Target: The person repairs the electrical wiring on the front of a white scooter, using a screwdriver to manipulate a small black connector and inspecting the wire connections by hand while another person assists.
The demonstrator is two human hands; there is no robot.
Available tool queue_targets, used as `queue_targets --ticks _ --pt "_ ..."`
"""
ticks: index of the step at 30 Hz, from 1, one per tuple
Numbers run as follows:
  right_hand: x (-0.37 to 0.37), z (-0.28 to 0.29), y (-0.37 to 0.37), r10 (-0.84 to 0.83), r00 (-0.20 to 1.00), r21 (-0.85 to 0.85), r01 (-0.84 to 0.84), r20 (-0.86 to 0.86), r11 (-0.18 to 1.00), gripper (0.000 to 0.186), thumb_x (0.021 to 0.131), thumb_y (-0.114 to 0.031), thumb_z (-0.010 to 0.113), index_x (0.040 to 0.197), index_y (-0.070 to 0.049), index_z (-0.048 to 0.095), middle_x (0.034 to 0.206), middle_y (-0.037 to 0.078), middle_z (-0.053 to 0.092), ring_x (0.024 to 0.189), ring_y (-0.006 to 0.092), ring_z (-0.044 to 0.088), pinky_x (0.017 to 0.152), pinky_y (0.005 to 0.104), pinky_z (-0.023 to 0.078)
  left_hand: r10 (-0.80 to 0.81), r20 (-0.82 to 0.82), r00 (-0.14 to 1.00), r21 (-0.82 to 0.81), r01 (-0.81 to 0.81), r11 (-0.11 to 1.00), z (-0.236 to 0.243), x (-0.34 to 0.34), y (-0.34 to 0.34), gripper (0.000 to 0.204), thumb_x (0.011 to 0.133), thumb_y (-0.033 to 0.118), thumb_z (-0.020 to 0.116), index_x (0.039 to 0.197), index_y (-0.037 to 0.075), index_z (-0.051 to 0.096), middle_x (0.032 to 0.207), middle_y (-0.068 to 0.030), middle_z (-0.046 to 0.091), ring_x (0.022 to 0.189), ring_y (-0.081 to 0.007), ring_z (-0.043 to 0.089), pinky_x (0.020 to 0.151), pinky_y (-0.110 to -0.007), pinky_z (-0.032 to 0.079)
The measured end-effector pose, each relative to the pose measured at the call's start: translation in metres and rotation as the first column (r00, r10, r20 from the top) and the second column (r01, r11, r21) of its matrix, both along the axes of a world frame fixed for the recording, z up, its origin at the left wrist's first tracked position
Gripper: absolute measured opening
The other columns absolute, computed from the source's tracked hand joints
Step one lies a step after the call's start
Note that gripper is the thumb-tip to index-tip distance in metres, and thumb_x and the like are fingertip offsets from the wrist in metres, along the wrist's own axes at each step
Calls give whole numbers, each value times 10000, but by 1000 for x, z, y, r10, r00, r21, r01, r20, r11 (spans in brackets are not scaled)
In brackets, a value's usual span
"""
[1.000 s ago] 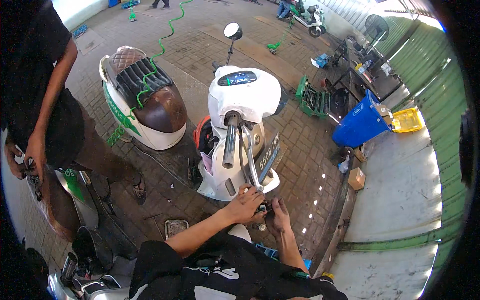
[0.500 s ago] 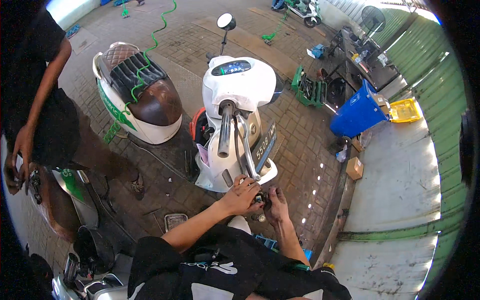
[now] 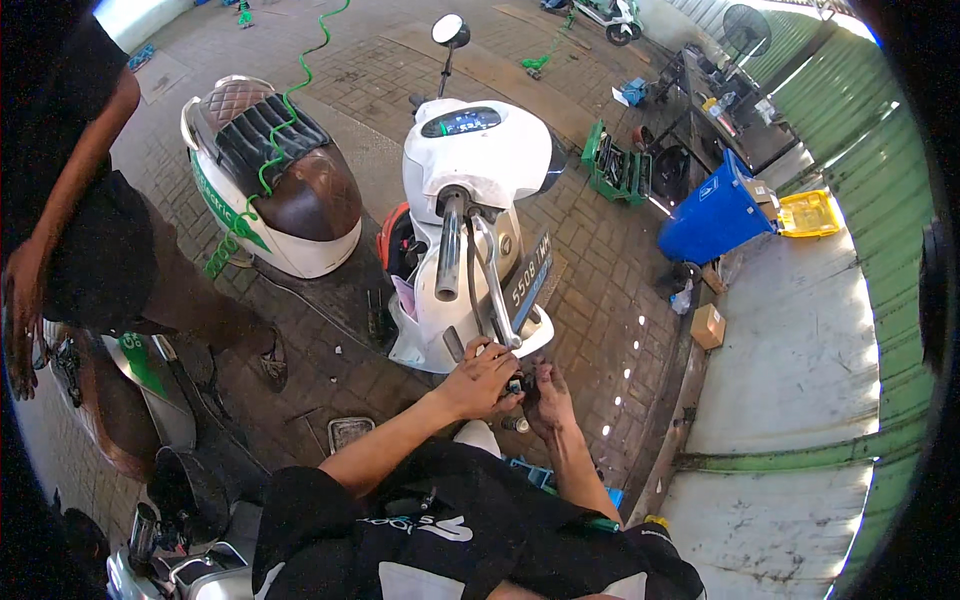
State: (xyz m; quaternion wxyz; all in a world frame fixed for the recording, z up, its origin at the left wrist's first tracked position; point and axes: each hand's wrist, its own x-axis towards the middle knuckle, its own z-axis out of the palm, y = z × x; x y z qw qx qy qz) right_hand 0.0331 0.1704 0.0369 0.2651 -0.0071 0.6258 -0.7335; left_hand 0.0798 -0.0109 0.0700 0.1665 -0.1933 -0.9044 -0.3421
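Observation:
In front of me stands a white scooter [image 3: 470, 160] with a lit display. Its handlebar tube [image 3: 450, 260], bare of any grip, points toward me. Beside the tube a silver brake lever [image 3: 492, 275] hangs down, with a dark cable alongside. Just below the lever's end, my left hand [image 3: 480, 383] is closed around a small dark part [image 3: 516, 386]. My right hand [image 3: 550, 402] pinches the same part from the right, fingers curled. The fingers cover most of it, so its kind is unclear.
A brown-and-white scooter body [image 3: 285, 200] with a green coiled hose stands at left. Near it is another person [image 3: 100, 220]. A green toolbox [image 3: 615, 170], blue bin [image 3: 715, 215] and cardboard box [image 3: 708, 326] lie to the right. A metal tray [image 3: 350, 433] is on the paving.
Both hands stay on the small dark part with slight finger shifts. The view has moved a little. The other person's hand at left has shifted outward.

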Motion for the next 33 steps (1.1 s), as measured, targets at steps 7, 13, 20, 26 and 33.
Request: queue_targets --ticks 7,13,20,26,33 --pt "13 33 -16 -14 999 -108 11 -32 994 413 828 -308 566 1105 -36 427 919 65 542 817 149 537 676 281 463 28 -30 999 8 -27 1000 0 -4 1 416 728 405 555 936 45 529 998 -135 517 1044 -310 418 936 -493 228" --pt "11 44 -25 -113 992 -8 113 -64 994 375 840 -367 530 1006 -34 485 874 27 536 755 112 494 620 246 433 24 -64 998 -78 -29 997 16 1 -6 385 720 390 578 912 58 546 951 -66 548 984 -224 452 947 -420 233" --pt "17 54 -16 -21 957 46 36 -289 998 389 798 -359 596 984 -32 498 862 29 538 775 108 498 660 231 420 23 -28 999 -18 -24 1000 21 0 -6 438 644 464 622 911 118 600 975 13 585 1005 -182 462 937 -401 248" --pt "14 51 -12 -60 990 -246 91 131 965 311 822 -239 579 1008 -11 477 897 80 550 767 148 530 660 249 448 29 -7 1000 2 -29 1000 25 4 -11 395 639 448 634 880 136 615 974 36 592 1001 -171 477 941 -402 229" --pt "20 56 -11 -124 964 -58 113 -235 992 304 801 -255 604 940 -10 492 840 81 564 696 163 536 583 274 448 19 -10 1000 116 -18 993 30 0 -23 394 622 398 672 895 123 604 964 25 598 979 -140 507 931 -364 250"
